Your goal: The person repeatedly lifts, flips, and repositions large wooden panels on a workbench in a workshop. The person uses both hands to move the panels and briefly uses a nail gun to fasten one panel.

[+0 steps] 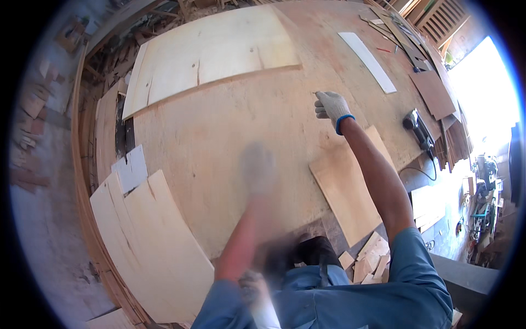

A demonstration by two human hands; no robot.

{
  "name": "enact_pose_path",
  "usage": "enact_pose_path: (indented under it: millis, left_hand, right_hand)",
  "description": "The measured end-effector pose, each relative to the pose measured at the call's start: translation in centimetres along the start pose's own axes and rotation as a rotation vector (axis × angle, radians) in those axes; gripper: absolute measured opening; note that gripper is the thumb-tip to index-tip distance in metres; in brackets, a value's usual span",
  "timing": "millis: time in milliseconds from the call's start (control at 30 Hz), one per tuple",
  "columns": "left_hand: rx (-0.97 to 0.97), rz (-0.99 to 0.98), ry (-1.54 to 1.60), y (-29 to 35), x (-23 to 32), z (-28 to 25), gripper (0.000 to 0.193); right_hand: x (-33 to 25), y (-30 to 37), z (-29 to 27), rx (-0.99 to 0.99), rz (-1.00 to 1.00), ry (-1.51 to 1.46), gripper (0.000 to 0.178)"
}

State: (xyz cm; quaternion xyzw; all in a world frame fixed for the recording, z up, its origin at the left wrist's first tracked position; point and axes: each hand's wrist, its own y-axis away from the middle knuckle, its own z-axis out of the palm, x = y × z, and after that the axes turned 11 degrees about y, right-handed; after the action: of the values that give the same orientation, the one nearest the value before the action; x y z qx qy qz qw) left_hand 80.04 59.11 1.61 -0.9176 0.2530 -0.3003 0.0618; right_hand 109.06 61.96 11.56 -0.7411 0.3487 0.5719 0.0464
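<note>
My right hand point(332, 107), in a pale knit glove with a blue cuff, is raised over the large plywood sheet point(219, 137). Its fingers are curled in, with a small dark tip at the thumb and forefinger, too small to name. To its left, my left hand point(257, 167) is smeared by motion above the same sheet, so its fingers do not show. A pale wood panel point(350, 192) lies below my right forearm. Close to my body, a white, tube-like thing with a grey end point(255, 290) is blurred.
A cream board point(219, 49) lies at the far left, and another pale board point(156, 247) at the near left. A white strip point(367, 60) lies far right. A black corded power tool point(419, 129) rests at the right edge. Wood offcuts point(372, 257) lie near my legs.
</note>
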Motion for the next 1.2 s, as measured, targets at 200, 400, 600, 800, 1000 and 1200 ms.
enact_pose_path:
  millis: [200,400,600,800,1000,1200]
  left_hand:
    - [0.132,0.037,-0.01,-1.3,1.3,1.6,0.039]
    - [0.135,0.062,-0.031,-3.0,2.9,-0.4,0.034]
    - [0.075,0.05,-0.056,-3.6,1.8,2.6,0.036]
    - [0.026,-0.073,-0.139,-1.8,0.3,2.3,0.035]
    - [0.041,-0.02,-0.057,-3.4,2.2,1.8,0.035]
    - [0.007,0.004,-0.288,-2.7,1.1,3.1,0.039]
  right_hand:
    - [-0.2,-14.2,-0.5,0.04,-0.059,0.223,0.042]
    - [-2.1,-23.4,1.9,-0.018,-0.028,0.277,0.047]
    - [3.7,-34.5,-0.8,0.029,-0.298,0.155,0.048]
    - [-2.0,-29.3,1.9,-0.129,0.251,-0.232,0.049]
    - [-1.3,-30.7,1.2,-0.157,0.265,-0.14,0.051]
    - [-2.4,-29.5,1.5,-0.204,0.19,-0.039,0.051]
